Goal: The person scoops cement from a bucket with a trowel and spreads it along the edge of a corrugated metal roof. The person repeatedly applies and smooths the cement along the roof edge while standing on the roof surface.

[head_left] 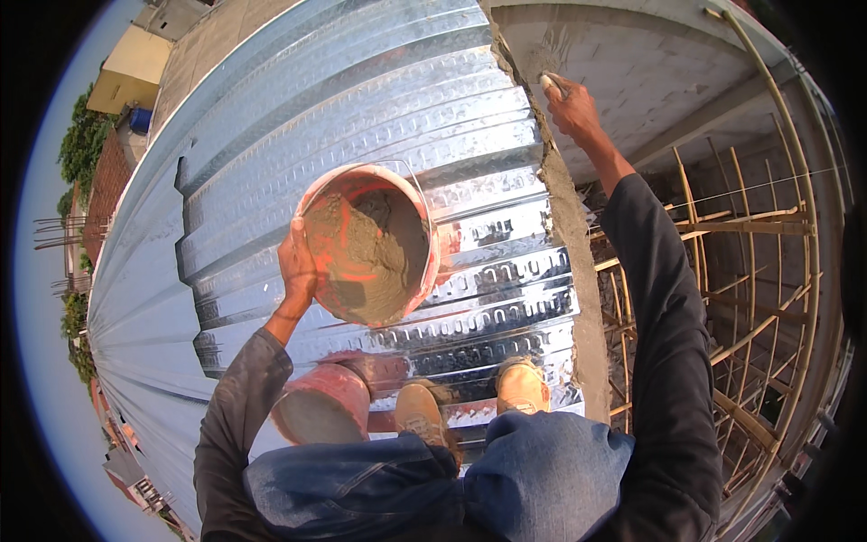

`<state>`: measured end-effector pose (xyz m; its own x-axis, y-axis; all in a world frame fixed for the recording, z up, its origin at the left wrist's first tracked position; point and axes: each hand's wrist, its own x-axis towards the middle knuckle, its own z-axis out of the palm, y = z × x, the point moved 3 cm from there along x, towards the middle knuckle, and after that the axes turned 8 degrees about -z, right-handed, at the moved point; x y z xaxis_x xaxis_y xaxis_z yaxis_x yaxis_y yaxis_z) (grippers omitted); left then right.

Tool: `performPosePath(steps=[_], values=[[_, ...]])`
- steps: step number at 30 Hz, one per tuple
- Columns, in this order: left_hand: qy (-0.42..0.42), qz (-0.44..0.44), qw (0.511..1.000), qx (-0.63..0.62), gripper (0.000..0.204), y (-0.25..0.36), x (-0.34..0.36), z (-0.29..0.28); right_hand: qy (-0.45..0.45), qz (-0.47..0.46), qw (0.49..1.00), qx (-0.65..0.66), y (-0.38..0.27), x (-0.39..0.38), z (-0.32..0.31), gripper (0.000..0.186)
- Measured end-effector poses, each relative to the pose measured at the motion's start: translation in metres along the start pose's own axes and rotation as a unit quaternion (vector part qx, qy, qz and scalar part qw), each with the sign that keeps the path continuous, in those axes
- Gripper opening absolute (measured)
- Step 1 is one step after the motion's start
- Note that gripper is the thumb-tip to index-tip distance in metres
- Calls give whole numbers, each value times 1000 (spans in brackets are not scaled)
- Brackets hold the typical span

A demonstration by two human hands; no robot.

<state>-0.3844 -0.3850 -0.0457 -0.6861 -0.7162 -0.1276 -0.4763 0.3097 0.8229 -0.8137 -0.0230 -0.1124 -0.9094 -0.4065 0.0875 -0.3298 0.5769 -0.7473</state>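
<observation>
One bucket [433, 242] in left hand [296, 266]

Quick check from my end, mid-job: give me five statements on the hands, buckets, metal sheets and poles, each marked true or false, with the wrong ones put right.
1. The left hand is on the side of the mortar bucket. True.
2. The right hand is empty. False: it holds a tool.
3. A second bucket sits near the tan shoes. True.
4. The wooden poles are left of the metal sheets. False: they are on the right.
5. The mortar bucket has a wire handle. True.
</observation>
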Motion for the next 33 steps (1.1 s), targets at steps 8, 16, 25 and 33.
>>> performPosePath(steps=[8,16,25,33], values=[[-10,-13,1000,5,82,-16,11,3,41,3,998,50,15,-1,-1,53],[-20,-30,999,16,77,-10,6,-4,-5,2,1000,31,14,-4,9,51],[-19,-38,999,14,76,-10,4,-4,-36,-47,994,-95,-21,-6,-10,51],[-156,-27,972,-171,72,26,-8,-1,63,-73,994,50,-98,-117,-42,53]])
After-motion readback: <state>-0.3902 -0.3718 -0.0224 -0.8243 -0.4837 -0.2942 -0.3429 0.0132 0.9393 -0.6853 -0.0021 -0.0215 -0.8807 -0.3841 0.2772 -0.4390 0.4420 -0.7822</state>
